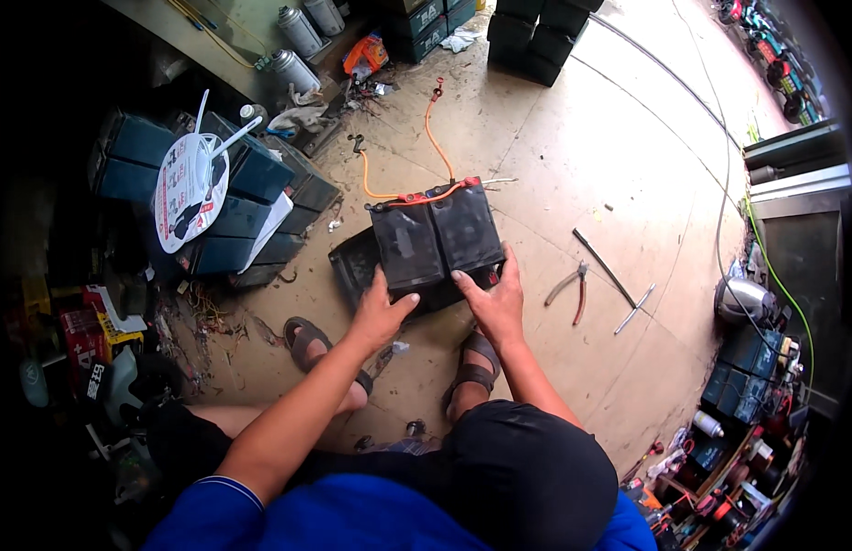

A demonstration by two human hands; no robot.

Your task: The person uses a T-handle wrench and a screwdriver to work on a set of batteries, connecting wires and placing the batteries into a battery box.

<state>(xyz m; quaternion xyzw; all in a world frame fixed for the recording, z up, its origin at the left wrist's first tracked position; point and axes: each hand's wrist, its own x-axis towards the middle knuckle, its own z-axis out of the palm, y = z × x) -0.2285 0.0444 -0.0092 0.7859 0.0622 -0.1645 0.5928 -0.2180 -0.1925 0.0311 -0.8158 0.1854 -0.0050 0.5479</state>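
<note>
My left hand (385, 305) and my right hand (489, 296) grip the lower sides of a pair of black batteries (409, 241), standing side by side. Orange cables (428, 127) run from terminals along their top edge and lie out on the floor with metal lugs at the ends. Behind and below the left battery, a dark black casing (350, 266) sticks out; its exact shape is partly hidden. To the right, pliers (573, 289), a long dark rod (602, 265) and a silver cross-handled tool (632, 312) lie on the tiled floor (619, 174).
Stacked batteries (242, 225) with a white round card (191, 193) stand at left; more batteries (536, 46) stand at the back, near spray cans (297, 69). Cluttered batteries and tools (738, 386) line the right edge, with loose cables (779, 285). My sandalled feet flank my arms.
</note>
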